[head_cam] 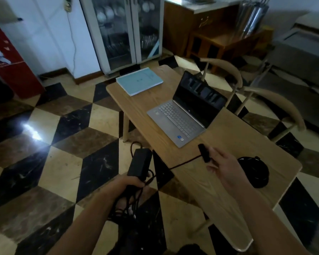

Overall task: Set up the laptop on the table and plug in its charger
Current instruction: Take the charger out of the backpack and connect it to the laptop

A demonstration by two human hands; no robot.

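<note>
- I saw my left hand at about 7 o'clock in the view, off the near-left edge of the surface, above the checkered floor.
- Its fingers were curled round the near end of the charger brick; the brick stuck out from the hand toward 12 o'clock, its long axis running near to far with a slight tilt to the right.
- A tangle of black cable hung below that hand.
- My right hand hovered over the surface at about 5 o'clock, its fingers loosely curled, pinching the charger plug at their tips.
- The plug's long axis ran from 5 o'clock up to 11 o'clock, its free end aimed toward the laptop; a cord ran from its lower end back across the surface edge toward the brick.
- The laptop sat open on the surface at 11 o'clock from the plug, near but apart from it, with the screen dark and the keyboard facing the near-left edge.
- A black round object lay on the surface just right of my right hand.
- A pale blue book lay on the far-left corner of the surface, well apart from the laptop.
- Two chairs stood along the far-right side.
</note>
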